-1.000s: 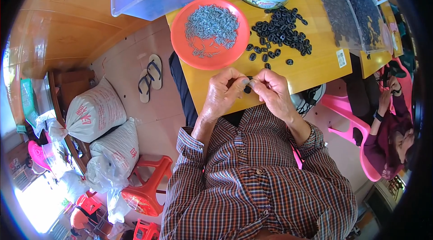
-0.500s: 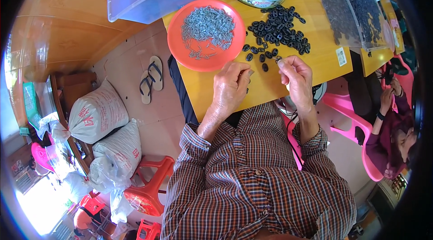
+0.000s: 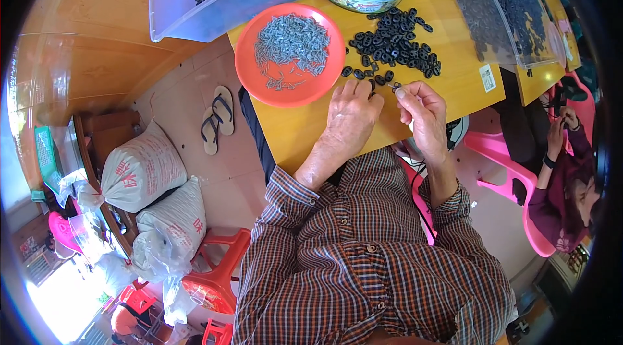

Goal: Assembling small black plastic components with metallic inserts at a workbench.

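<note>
Seen from the head camera looking down, a person in a plaid shirt sits at the near edge of a yellow wooden table [image 3: 305,131]. Half a second ago the hands were apart, the right raised near the loose pile; now both have drawn together at the pile's near edge. The left hand [image 3: 350,115] lies palm down, fingers curled narrow over a few black rubber rings [image 3: 392,47] scattered mid-table. The right hand [image 3: 425,115] pinches a small dark piece between thumb and forefinger; what kind of piece is too small to tell. Toward the left edge sits an orange plate [image 3: 256,79] of small grey metal pins [image 3: 291,40]. This suggests another piece is being picked up.
</note>
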Motion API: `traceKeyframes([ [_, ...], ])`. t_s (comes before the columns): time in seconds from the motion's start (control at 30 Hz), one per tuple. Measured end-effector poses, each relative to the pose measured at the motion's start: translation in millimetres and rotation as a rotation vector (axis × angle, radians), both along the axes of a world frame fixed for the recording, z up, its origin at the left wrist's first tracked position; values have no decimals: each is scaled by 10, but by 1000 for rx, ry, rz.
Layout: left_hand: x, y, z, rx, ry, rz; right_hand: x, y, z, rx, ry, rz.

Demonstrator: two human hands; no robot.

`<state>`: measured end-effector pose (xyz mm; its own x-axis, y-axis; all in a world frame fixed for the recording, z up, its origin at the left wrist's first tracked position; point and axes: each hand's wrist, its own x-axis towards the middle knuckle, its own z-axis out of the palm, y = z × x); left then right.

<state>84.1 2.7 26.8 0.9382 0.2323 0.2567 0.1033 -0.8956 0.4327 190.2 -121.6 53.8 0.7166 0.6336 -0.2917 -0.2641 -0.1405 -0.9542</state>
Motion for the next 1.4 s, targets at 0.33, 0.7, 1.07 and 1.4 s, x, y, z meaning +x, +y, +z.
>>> traceKeyframes([
  [0.33, -134, 14, -14, -1211, -221, 255, -81, 26, 19, 44, 27, 42],
  [0.7, -378, 87, 5, -1614, -381, 192, -239, 135, 57, 74, 69, 93],
  [1.07, -470, 129, -23, -1613, -414, 191, -331, 217, 96, 44, 17, 147],
  [1.4, -508, 149, -65, -1637, -403, 204, -358, 245, 95, 49, 15, 155],
])
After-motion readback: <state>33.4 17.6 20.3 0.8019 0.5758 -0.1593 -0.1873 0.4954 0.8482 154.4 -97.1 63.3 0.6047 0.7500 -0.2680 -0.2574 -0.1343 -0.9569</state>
